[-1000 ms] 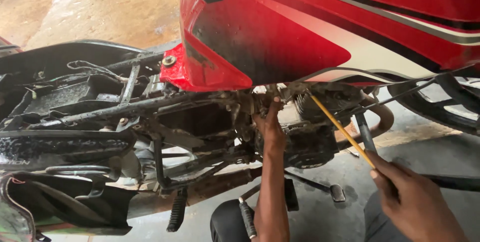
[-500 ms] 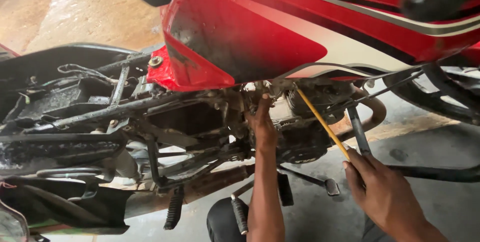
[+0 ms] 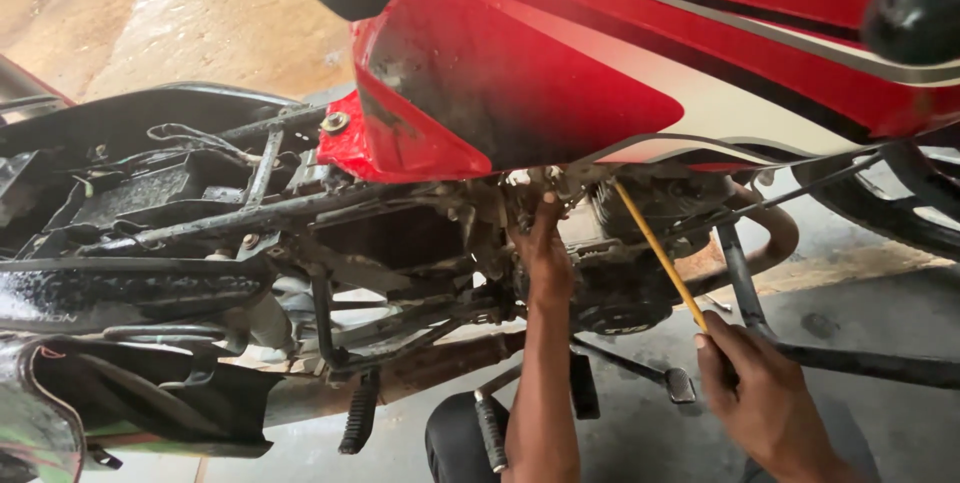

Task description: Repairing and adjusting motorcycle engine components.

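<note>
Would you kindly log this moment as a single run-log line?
left hand: reaching up into engine area | right hand: holding yellow rod, angled up under red tank

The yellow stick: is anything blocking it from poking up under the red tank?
Nothing visible does. The right hand holds the yellow stick, which runs clear to the engine under the red tank.

place: repair workshop | signs: stripped red motorcycle (image 3: 600, 73), bare frame (image 3: 250, 213), stained concrete floor (image 3: 850, 313)

Bare left hand (image 3: 545, 253), bare right hand (image 3: 765, 398), sleeveless forearms
</note>
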